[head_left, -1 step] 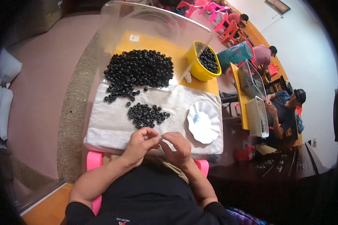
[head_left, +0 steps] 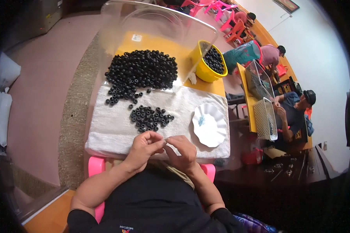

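My left hand and my right hand meet over the near edge of a white towel. Thumb and forefinger of each are pinched, tips nearly touching; anything between them is too small to make out. Just beyond the fingers lies a small cluster of round black pieces with holes. A larger heap of the same pieces spills from a clear plastic bin lying with its opening toward me. To the right, a white scalloped dish holds a little group of tiny blue bits.
A yellow tub of black pieces stands at the table's back right. Pink chair parts flank me. On the right, a co-worker sits by a white perforated basket. White sacks stand at far left.
The whole view has shifted very slightly; my hands keep the same pinched pose and nothing else has visibly moved.
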`<action>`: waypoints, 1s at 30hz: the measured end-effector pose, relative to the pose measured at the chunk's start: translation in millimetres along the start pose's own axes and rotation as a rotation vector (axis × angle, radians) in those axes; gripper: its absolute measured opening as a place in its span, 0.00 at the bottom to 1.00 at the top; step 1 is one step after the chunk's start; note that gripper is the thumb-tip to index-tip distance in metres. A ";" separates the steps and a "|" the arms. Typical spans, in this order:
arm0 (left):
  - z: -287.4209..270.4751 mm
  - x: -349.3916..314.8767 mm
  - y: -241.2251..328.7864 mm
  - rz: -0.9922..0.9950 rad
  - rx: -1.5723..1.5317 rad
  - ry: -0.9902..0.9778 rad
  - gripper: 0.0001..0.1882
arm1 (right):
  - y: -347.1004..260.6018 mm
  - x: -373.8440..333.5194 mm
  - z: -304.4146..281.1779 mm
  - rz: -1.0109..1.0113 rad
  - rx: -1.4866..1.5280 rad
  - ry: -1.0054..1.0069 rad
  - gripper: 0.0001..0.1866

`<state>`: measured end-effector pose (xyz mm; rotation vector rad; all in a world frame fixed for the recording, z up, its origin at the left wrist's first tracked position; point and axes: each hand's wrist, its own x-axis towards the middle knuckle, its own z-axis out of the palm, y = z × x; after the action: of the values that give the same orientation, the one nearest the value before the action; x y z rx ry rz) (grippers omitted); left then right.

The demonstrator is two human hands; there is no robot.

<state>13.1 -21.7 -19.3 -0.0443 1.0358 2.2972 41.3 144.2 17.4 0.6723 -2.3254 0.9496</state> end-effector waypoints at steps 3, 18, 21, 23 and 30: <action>3.4 -0.4 1.5 -0.008 0.010 -0.001 0.07 | 3.8 -1.9 -5.0 0.002 0.003 -0.032 0.19; 7.4 -1.9 -4.7 -0.006 0.098 -0.006 0.08 | 114.2 -22.5 -96.9 0.467 -0.364 -0.144 0.09; 7.8 -2.3 -4.7 -0.013 0.101 -0.005 0.08 | 117.5 -19.7 -93.1 0.421 -0.504 -0.163 0.07; 8.4 -2.9 -4.1 -0.024 0.098 0.000 0.08 | 117.0 -15.8 -92.6 0.442 -0.496 -0.180 0.06; 9.5 -3.1 -2.3 -0.013 0.105 -0.004 0.09 | 119.7 -16.8 -95.5 0.444 -0.520 -0.252 0.04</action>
<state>18.9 -15.5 -13.4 -0.0043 1.1496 2.2264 6.9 294.1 8.2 0.0612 -2.8513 0.3979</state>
